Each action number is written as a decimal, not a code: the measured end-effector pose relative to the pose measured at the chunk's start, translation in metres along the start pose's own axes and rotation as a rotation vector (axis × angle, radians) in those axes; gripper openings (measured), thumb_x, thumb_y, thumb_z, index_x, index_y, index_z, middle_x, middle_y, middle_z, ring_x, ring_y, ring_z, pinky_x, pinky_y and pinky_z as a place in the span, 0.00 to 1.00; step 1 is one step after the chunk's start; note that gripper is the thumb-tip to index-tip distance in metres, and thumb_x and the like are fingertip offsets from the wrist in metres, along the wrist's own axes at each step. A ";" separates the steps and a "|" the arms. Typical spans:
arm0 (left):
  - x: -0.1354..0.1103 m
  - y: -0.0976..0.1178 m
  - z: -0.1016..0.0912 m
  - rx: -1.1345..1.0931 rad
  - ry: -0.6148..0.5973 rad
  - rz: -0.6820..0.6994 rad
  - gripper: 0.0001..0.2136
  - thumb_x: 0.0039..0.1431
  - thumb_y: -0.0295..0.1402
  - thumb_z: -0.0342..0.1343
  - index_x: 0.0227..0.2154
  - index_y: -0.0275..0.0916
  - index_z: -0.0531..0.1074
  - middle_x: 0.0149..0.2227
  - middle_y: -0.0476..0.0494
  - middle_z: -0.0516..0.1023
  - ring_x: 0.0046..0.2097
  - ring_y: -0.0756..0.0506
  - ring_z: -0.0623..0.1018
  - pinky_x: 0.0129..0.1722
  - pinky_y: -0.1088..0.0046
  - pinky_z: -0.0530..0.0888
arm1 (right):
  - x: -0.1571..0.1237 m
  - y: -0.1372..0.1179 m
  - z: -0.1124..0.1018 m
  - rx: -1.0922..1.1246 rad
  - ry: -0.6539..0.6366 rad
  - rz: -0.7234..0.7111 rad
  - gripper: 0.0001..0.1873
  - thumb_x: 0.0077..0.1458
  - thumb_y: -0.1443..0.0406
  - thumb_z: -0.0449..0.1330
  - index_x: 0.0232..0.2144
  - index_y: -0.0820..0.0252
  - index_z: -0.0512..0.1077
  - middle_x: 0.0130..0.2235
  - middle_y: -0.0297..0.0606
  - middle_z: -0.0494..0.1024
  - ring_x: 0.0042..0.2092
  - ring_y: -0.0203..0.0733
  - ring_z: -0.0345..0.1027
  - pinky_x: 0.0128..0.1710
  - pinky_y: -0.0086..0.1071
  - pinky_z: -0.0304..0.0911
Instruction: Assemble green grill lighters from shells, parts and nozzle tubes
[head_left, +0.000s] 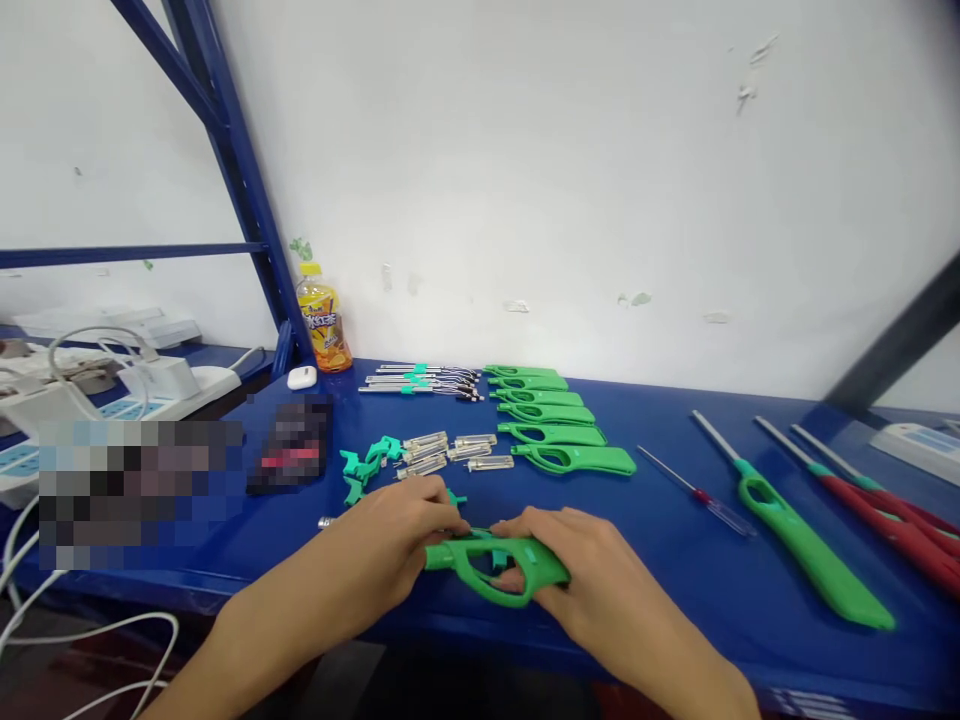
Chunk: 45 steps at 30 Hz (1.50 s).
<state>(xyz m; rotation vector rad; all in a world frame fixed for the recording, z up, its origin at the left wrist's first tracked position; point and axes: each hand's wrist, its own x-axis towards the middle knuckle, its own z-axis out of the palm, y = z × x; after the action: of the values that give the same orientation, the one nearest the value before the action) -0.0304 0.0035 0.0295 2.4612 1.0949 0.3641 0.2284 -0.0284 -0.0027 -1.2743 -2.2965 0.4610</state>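
Note:
Near the front edge of the table I hold a green lighter handle casing (545,566). My left hand (409,525) has its fingers closed at the narrow nose end. Around the wide end wraps my right hand (581,548), with fingertips showing through the trigger loop. A small teal part shows by the loop, partly covered by my fingers. Just beyond my left hand are loose teal plastic triggers (365,465) and several clear fuel tanks (424,453). More green casings (577,459) are laid out in a column behind my right hand.
Metal lighter rods with wires (420,380) lie at the back. A screwdriver (705,497), an assembled green lighter (814,550) and red lighters (892,515) are on the right. A drink bottle (325,325), white case (302,378) and power strips (172,395) stand left.

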 end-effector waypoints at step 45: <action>0.003 0.011 -0.004 0.042 -0.033 0.040 0.06 0.71 0.27 0.62 0.44 0.44 0.83 0.47 0.47 0.79 0.46 0.45 0.80 0.43 0.69 0.69 | -0.009 0.006 0.008 -0.144 0.173 -0.184 0.15 0.66 0.74 0.61 0.50 0.53 0.77 0.39 0.35 0.88 0.33 0.42 0.78 0.36 0.35 0.63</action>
<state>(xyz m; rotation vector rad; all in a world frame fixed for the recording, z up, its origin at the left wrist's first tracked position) -0.0229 0.0000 0.0390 2.5200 1.0523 0.3146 0.2323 -0.0338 -0.0147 -1.1060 -2.3050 0.1197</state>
